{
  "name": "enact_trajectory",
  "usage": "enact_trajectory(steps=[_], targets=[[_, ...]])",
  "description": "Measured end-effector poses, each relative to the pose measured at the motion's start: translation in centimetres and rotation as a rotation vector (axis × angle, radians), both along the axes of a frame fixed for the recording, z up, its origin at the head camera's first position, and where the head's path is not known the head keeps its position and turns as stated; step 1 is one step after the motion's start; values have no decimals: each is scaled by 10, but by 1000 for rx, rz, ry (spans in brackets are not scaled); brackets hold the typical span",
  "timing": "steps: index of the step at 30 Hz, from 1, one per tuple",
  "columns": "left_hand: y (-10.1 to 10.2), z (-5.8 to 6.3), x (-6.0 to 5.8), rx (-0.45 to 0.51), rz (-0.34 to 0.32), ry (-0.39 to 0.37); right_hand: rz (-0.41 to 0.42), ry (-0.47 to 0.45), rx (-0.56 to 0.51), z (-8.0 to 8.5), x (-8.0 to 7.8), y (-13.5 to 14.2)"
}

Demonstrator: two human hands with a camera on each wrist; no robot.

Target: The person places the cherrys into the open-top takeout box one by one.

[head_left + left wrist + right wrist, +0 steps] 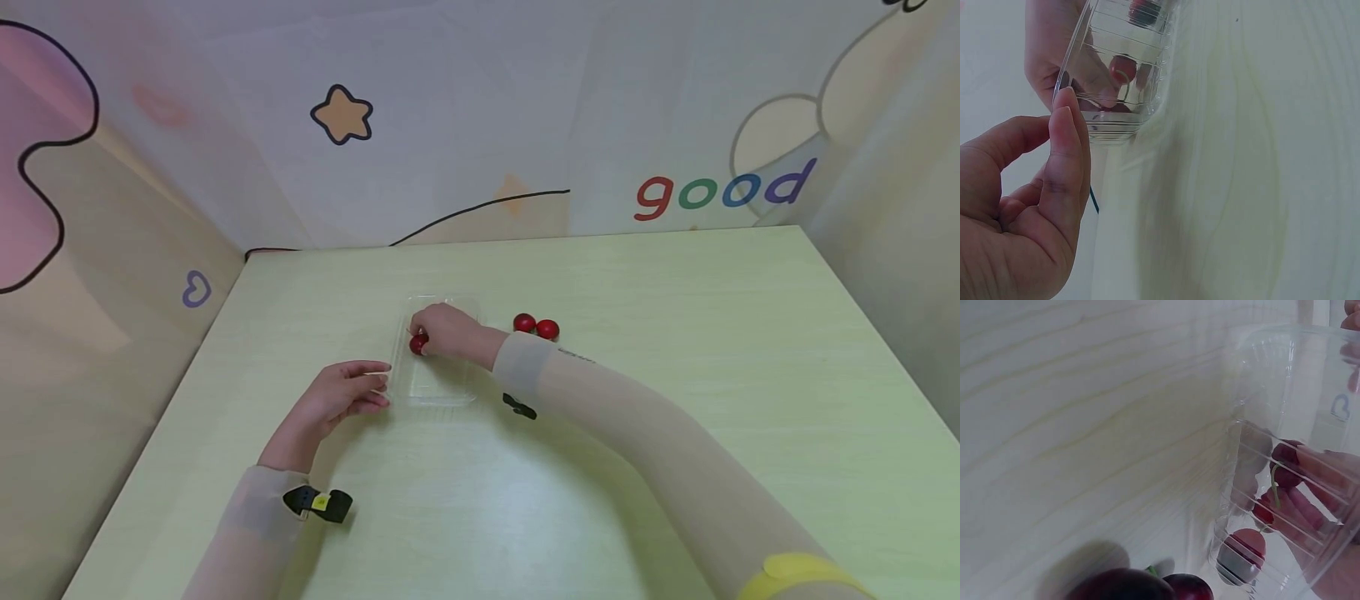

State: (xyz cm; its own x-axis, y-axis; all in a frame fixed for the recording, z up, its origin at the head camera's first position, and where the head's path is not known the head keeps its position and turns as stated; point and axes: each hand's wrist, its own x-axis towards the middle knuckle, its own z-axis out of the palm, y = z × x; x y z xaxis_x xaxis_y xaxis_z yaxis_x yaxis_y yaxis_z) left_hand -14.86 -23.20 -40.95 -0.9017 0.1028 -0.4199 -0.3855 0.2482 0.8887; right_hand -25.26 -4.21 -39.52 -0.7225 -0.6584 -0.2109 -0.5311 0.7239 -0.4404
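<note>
A clear plastic box (435,392) stands on the table in front of me. My right hand (450,329) reaches into it and pinches a dark red cherry (418,343); the green cherry stem (1275,487) shows through the wall in the right wrist view. Another cherry (1145,11) is visible in the box in the left wrist view. My left hand (345,396) is at the box's left side, thumb and fingertips (1063,122) pinching its rim. Two more cherries, a left one (524,322) and a right one (547,330), lie on the table right of the box.
A pale wood-grain table (675,333) carries everything. Behind it hangs a printed backdrop (465,108) with a star and the word "good". My right forearm (637,425) crosses the table just in front of the loose cherries.
</note>
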Motion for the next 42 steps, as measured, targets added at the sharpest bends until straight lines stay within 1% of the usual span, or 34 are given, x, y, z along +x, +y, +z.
enact_trajectory(steps=[7, 13, 18, 24, 26, 33, 38, 42], targets=[[1, 1, 0, -11, 0, -2, -2, 5, 2, 0, 0, 1], [2, 2, 1, -6, 3, -12, 12, 13, -2, 2, -1, 2], [1, 2, 0, -3, 3, -14, 8, 20, -19, 8, -4, 3], [0, 2, 1, -7, 3, -17, -14, -7, -47, 17, -5, 8], [1, 2, 1, -10, 5, -21, -14, -12, -61, 20, -5, 11], [1, 3, 0, -19, 8, -34, 29, -19, -131, 34, -1, 28], [1, 4, 0, -32, 5, -38, 12, -65, -175, 42, 3, 42], [1, 3, 0, -34, 5, -38, 10, -55, -190, 46, 5, 53]])
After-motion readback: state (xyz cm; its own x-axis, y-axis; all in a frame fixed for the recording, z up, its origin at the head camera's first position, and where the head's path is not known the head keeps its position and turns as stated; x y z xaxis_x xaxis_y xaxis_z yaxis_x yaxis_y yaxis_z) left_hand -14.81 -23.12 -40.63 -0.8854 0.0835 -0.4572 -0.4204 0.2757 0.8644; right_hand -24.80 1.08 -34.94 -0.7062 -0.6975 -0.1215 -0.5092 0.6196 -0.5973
